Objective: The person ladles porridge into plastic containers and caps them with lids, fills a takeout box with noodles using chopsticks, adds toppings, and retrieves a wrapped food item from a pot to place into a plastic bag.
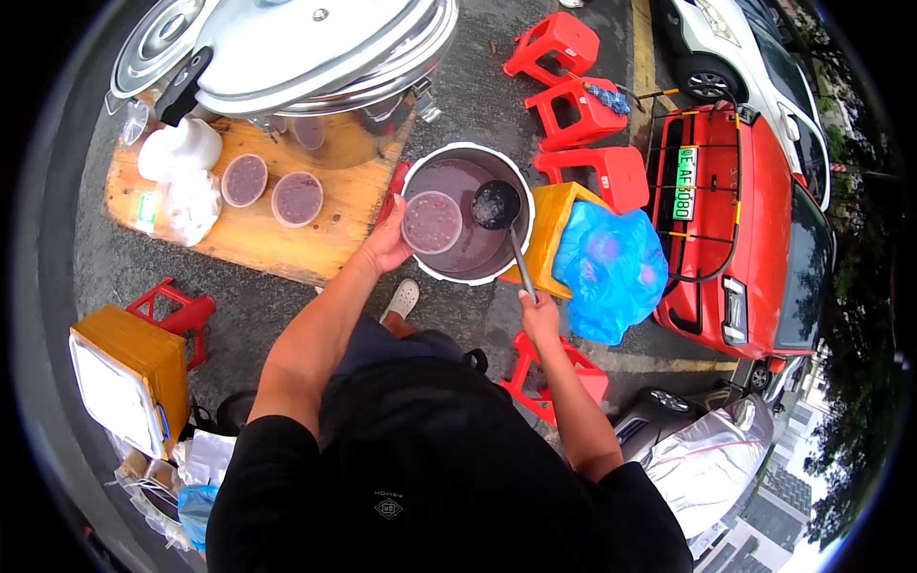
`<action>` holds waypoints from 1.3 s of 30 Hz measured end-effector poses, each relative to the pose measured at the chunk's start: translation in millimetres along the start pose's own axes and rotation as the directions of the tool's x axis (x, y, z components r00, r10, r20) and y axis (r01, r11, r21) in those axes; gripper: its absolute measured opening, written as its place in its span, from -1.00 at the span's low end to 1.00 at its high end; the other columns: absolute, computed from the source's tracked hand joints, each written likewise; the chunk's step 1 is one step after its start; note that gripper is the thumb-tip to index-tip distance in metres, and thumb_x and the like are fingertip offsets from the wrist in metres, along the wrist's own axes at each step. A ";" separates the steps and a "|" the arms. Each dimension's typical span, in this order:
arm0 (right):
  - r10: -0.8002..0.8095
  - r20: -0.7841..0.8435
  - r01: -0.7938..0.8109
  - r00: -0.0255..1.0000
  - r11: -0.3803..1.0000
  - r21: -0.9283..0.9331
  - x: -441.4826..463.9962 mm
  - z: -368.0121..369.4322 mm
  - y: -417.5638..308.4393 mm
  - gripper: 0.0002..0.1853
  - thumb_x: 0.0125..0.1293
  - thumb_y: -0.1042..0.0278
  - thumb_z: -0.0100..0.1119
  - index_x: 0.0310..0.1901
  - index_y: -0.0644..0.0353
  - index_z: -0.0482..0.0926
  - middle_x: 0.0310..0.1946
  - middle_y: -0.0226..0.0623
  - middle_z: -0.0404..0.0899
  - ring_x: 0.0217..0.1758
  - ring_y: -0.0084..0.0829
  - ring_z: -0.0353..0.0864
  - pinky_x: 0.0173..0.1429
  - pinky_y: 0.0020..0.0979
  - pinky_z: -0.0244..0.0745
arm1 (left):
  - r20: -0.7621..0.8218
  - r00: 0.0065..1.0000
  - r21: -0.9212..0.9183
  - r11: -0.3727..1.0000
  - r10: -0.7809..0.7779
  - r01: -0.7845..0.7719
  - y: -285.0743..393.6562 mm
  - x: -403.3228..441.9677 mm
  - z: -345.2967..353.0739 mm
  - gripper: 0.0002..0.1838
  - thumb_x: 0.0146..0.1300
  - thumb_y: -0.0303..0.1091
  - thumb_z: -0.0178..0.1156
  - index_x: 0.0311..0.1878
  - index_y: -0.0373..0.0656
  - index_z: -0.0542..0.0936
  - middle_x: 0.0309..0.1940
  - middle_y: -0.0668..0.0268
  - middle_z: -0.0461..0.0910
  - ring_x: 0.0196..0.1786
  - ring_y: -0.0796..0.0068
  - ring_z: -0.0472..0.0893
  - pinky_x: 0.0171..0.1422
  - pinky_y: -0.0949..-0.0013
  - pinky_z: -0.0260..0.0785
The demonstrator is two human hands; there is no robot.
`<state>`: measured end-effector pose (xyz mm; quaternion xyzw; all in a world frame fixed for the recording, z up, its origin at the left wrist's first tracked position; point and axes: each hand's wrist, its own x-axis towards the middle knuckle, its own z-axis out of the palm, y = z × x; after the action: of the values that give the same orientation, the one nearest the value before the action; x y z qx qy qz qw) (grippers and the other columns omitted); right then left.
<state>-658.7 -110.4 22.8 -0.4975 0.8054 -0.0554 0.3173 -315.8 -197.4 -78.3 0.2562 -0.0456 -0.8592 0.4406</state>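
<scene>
My left hand (388,243) holds a clear plastic bowl (432,222) by its side, over the left part of a deep metal pot (521,172). The bowl contains purplish, soupy porridge with small pieces in it. More purplish liquid (463,181) lies inside the pot. My right hand (539,313) is closed around the handle of a dark ladle (496,205). The ladle's head is over the pot's right side, to the right of the bowl; whether it touches the liquid is hard to see. Left of the pot, two filled plastic bowls (297,199) stand on a wooden table (315,250).
A large lidded metal pot (315,53) stands at the table's back. White plastic containers (181,148) are at its left. Red stools (573,115), a yellow box (546,215) with a blue plastic bag (611,272), and a red car (716,220) are to the right.
</scene>
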 end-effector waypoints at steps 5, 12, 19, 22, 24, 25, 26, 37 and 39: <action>0.022 0.007 -0.022 1.000 1.000 0.008 35.9 50.5 7.9 -0.54 0.34 0.04 0.36 -0.08 0.38 0.59 -0.21 0.19 0.70 -0.01 0.20 0.70 0.10 -0.03 0.53 | -0.047 0.995 0.002 0.996 0.092 -0.092 15.5 -39.7 -0.3 -0.01 0.30 0.57 -0.08 0.53 -0.04 0.34 0.45 0.24 0.46 0.50 0.28 0.44 0.55 -0.06 0.31; -0.102 0.130 0.127 0.986 0.970 -0.208 42.9 90.2 -3.9 -0.48 0.31 0.12 0.40 0.02 0.36 0.40 -0.14 0.19 0.64 0.00 0.17 0.68 0.14 -0.02 0.51 | -0.099 0.980 -0.005 0.985 0.172 -0.174 41.4 -113.0 -17.7 0.00 0.30 0.57 -0.06 0.54 -0.05 0.33 0.45 0.23 0.47 0.49 0.22 0.45 0.56 -0.07 0.30; -0.079 0.338 0.262 0.938 0.799 -0.541 39.9 94.3 -49.2 -0.46 0.32 0.09 0.37 0.16 0.24 0.42 0.09 0.13 0.61 0.23 0.11 0.61 0.27 0.01 0.49 | -0.201 0.940 -0.081 0.952 0.275 -0.296 58.8 -178.5 -67.0 -0.03 0.36 0.50 -0.09 0.55 -0.11 0.29 0.50 0.18 0.40 0.54 0.20 0.38 0.63 -0.03 0.20; -0.197 0.369 0.402 0.908 0.657 -0.637 27.7 101.1 -92.9 -0.43 0.30 0.11 0.37 0.21 0.26 0.44 0.19 0.12 0.54 0.29 0.10 0.55 0.35 -0.02 0.47 | -0.245 0.919 -0.085 0.938 0.308 -0.337 69.7 -203.5 -84.9 -0.03 0.38 0.48 -0.11 0.56 -0.15 0.27 0.52 0.16 0.37 0.56 0.19 0.35 0.65 -0.03 0.16; -0.428 0.383 0.574 0.818 0.573 -0.585 25.2 116.9 -112.6 -0.45 0.30 0.16 0.36 0.21 0.28 0.46 0.18 0.12 0.52 0.27 0.11 0.54 0.34 -0.02 0.46 | -0.256 0.910 -0.091 0.929 0.327 -0.359 78.3 -217.7 -97.4 -0.05 0.38 0.47 -0.07 0.54 -0.15 0.30 0.49 0.17 0.41 0.52 0.20 0.40 0.62 -0.04 0.21; -0.524 0.378 0.646 0.763 0.598 -0.475 14.6 125.2 -138.0 -0.45 0.29 0.19 0.37 0.21 0.30 0.47 0.15 0.11 0.53 0.25 0.12 0.54 0.34 -0.02 0.46 | -0.257 0.906 -0.094 0.924 0.336 -0.370 82.7 -224.1 -103.2 -0.06 0.37 0.46 -0.04 0.53 -0.14 0.32 0.46 0.18 0.45 0.50 0.22 0.43 0.59 -0.05 0.25; -0.611 0.360 0.709 0.705 0.607 -0.359 -2.8 132.6 -174.3 -0.45 0.28 0.22 0.38 0.21 0.33 0.48 0.12 0.09 0.54 0.22 0.12 0.54 0.33 -0.02 0.45 | -0.257 0.904 -0.100 0.921 0.342 -0.377 85.1 -229.6 -109.6 -0.07 0.37 0.46 -0.01 0.52 -0.13 0.35 0.43 0.19 0.48 0.47 0.24 0.47 0.56 -0.05 0.30; -0.762 0.582 0.959 0.283 0.245 -0.144 -147.3 232.1 -424.2 0.13 -0.04 0.13 0.65 0.56 0.07 0.16 0.47 0.10 0.16 0.52 0.16 0.21 0.46 0.16 0.29 | -0.202 0.913 -0.159 0.908 0.355 -0.388 119.9 -254.1 -159.1 -0.08 0.39 0.42 0.00 0.55 -0.14 0.30 0.45 0.16 0.45 0.46 0.21 0.47 0.57 0.00 0.32; -0.711 0.632 0.951 0.309 0.235 -0.201 -150.9 249.6 -431.9 0.16 -0.05 0.15 0.66 0.57 0.03 0.12 0.48 0.08 0.14 0.53 0.15 0.19 0.45 0.18 0.29 | -0.195 0.914 -0.164 0.907 0.356 -0.388 124.9 -258.0 -161.4 -0.08 0.40 0.41 0.01 0.57 -0.14 0.28 0.48 0.14 0.41 0.49 0.21 0.45 0.58 0.01 0.31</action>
<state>-140.6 -143.1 68.7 -0.9208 0.2857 0.1185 0.2374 -22.7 -48.2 -76.7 0.2654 0.0283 -0.7359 0.6223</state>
